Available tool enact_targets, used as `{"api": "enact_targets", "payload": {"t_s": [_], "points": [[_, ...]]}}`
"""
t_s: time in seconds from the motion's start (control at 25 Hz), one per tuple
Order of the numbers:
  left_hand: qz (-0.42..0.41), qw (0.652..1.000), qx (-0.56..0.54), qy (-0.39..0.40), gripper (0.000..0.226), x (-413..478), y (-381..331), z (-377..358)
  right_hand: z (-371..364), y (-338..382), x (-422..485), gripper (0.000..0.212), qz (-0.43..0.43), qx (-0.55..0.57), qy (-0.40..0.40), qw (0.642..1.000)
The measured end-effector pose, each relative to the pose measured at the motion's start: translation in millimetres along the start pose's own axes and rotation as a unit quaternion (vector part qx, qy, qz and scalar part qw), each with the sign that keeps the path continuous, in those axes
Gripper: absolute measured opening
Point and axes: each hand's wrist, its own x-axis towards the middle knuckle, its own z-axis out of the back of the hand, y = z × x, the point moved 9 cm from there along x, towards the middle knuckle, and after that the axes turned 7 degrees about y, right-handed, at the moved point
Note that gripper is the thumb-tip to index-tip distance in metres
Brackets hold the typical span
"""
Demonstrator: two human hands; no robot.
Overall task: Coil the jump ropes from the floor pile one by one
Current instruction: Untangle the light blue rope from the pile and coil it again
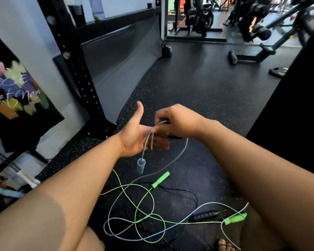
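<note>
My left hand (141, 137) is held flat, palm up, thumb raised. A pale blue-white rope (179, 153) lies draped across its palm and fingers, and the rope's clear handle (141, 166) hangs just below the hand. My right hand (178, 123) pinches that same rope above the left fingers. On the floor below lies a tangled pile: a green rope (145, 211) with two green handles (160, 179) (236, 219), a thin black rope with a black handle (203, 216), and the rest of the pale rope.
The floor is black speckled rubber (198, 91). A black rack upright (76, 69) and a grey panel stand at the left, with a painted board (13, 91) against the wall. Gym machines (257, 29) and a weight plate (278, 71) are at the back right. My bare foot (225, 244) shows bottom right.
</note>
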Motion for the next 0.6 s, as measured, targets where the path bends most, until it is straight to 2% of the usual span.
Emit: {"api": "enact_targets", "payload": {"t_s": [0.16, 0.36, 0.48, 0.6], "points": [[-0.020, 1.000, -0.009, 0.017, 0.113, -4.2, -9.5, -11.7, 4.2, -37.7, -6.4, 0.027, -0.035, 0.121, -0.066, 0.990], [-0.113, 0.985, -0.128, -0.004, 0.110, -12.4, -32.3, -11.5, -31.7, -74.5, -14.3, 0.036, -0.119, 0.253, -0.133, 0.951], [-0.190, 0.961, -0.200, -0.028, 0.110, -17.6, -46.1, -3.4, -65.6, -67.4, -12.4, 0.037, -0.133, 0.343, -0.082, 0.926], [-0.231, 0.947, -0.213, -0.068, 0.111, -20.8, -52.0, 12.5, -90.9, -54.5, -8.1, 0.035, -0.156, 0.336, 0.008, 0.929]]}}
